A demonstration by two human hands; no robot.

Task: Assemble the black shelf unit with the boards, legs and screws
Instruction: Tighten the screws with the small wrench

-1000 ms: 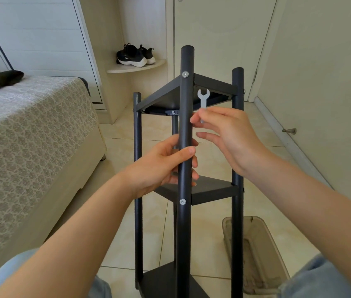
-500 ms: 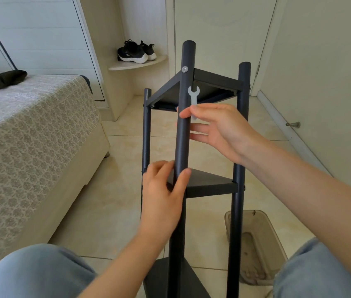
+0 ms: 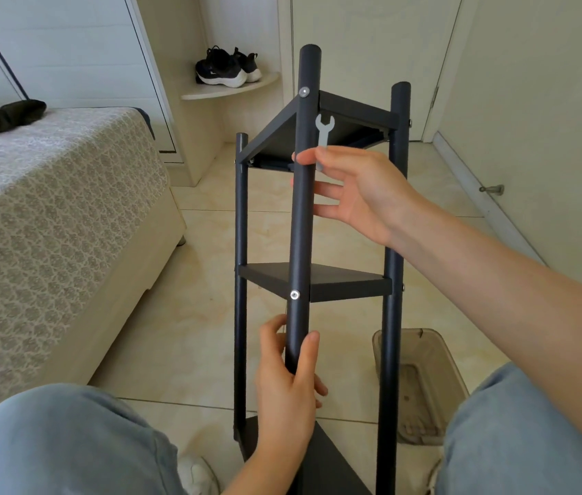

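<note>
The black shelf unit [image 3: 350, 282] stands upright on the floor between my knees, with three round legs and three boards screwed to them. Silver screw heads show on the near leg [image 3: 302, 216] at the top and middle boards. My left hand [image 3: 287, 384] grips the near leg just below the middle board. My right hand [image 3: 357, 189] is up by the same leg under the top board, pinching a small flat silver wrench [image 3: 323, 135] between thumb and forefinger, with its other fingers stretched toward the leg.
A bed [image 3: 54, 223] with a patterned cover fills the left side. A clear plastic tray [image 3: 421, 384] lies on the tiled floor right of the shelf. Black sneakers [image 3: 227, 67] sit on a corner ledge behind. A wall and door stop [image 3: 493, 189] are at the right.
My left hand slid down the near leg from above the middle board to below it. My right hand with the wrench stayed by the upper leg, and the view shifted slightly.
</note>
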